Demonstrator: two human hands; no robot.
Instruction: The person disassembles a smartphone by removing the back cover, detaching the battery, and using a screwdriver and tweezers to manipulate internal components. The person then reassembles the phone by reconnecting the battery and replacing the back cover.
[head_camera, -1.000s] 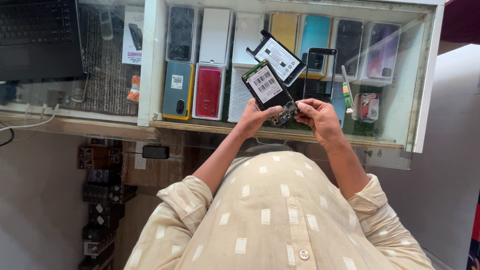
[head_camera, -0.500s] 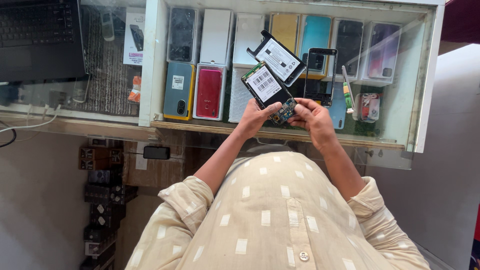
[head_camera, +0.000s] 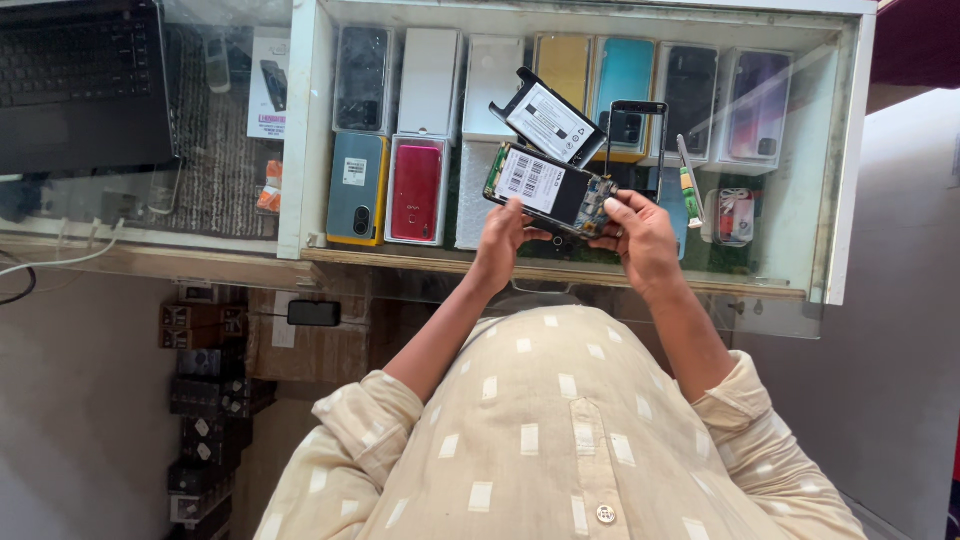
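I hold an opened phone (head_camera: 545, 187) with its back cover off, its black battery with a white label and a green circuit board showing. My left hand (head_camera: 503, 236) grips its lower left edge from beneath. My right hand (head_camera: 640, 232) holds the right end, the thumb and fingers pressing at the circuit board part. Both hands hover over a glass counter top (head_camera: 560, 275). On the glass just beyond lies a black phone back cover (head_camera: 548, 121) with a white label, and a thin black phone frame (head_camera: 636, 140) lies beside it.
Under the glass, a white display case (head_camera: 310, 130) holds several phone boxes and phones, among them a red one (head_camera: 416, 190) and a teal one (head_camera: 355, 186). A small glue tube (head_camera: 690, 182) lies to the right. A black laptop (head_camera: 85, 80) sits at the far left.
The phone has tilted flatter and shifted slightly left in my hands. My right hand's fingers have moved onto the circuit board end.
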